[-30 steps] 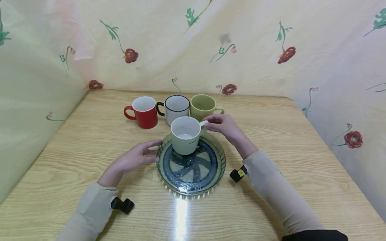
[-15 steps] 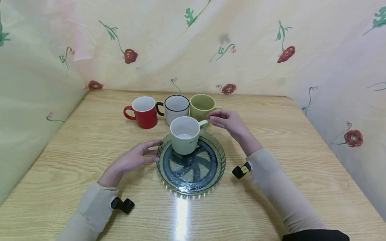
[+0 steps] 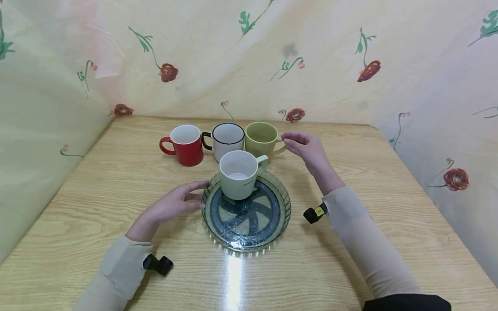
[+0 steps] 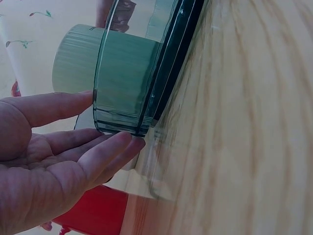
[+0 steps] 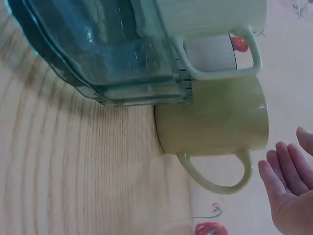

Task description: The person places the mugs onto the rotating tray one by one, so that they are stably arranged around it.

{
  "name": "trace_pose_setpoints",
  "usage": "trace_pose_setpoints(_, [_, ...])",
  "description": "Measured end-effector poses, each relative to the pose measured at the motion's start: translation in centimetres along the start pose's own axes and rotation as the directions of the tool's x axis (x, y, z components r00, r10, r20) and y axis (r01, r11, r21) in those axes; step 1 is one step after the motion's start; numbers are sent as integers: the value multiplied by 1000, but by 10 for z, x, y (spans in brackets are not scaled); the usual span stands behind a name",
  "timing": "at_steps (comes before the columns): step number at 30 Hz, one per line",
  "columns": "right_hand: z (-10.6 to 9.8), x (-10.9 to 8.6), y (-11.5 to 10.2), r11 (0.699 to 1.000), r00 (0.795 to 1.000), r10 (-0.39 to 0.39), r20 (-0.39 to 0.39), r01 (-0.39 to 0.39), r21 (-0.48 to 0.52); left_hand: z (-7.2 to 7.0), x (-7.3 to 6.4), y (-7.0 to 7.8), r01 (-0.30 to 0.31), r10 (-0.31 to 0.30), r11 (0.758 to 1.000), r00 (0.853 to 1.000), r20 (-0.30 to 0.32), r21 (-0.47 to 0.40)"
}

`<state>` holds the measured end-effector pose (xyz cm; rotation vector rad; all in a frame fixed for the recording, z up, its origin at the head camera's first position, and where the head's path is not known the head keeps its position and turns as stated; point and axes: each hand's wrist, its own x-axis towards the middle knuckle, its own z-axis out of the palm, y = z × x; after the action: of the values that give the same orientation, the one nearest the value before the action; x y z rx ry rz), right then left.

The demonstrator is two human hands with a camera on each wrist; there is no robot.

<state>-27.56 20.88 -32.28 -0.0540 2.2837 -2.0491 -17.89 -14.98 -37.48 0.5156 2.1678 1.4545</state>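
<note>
A pale mint mug (image 3: 238, 179) stands upright in the back part of a round glass dish (image 3: 249, 242), its handle to the right. My left hand (image 3: 177, 202) has its fingers extended at the dish's left rim; in the left wrist view the fingertips touch the glass wall (image 4: 122, 83). Just right of the olive green mug (image 3: 260, 137) hovers my right hand (image 3: 307, 151), its fingers slightly bent and holding nothing. The right wrist view shows a gap between those fingers and the green mug's handle (image 5: 215, 188).
Behind the dish stand a white mug (image 3: 227, 140) with a black rim and a red mug (image 3: 189, 149), in a row with the green one. Wood-grain table (image 3: 116, 185) surrounds them, and floral cloth (image 3: 218, 56) hangs along its back and sides.
My right hand has let go of the mint mug's handle and moved right and back to beside the green mug's handle. The left hand and the mugs keep their places.
</note>
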Motion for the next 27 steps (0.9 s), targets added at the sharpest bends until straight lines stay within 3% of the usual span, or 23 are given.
trace_pose_setpoints(6, [-1,8,3,995,996,47,-78,-39,91,-2,-2,0,11,-11,1000,1000,6,7])
trace_pose_setpoints(27, [-1,25,22,990,989,143,-45,-143,-10,1,-2,3,-17,17,1000,1000,15,-2])
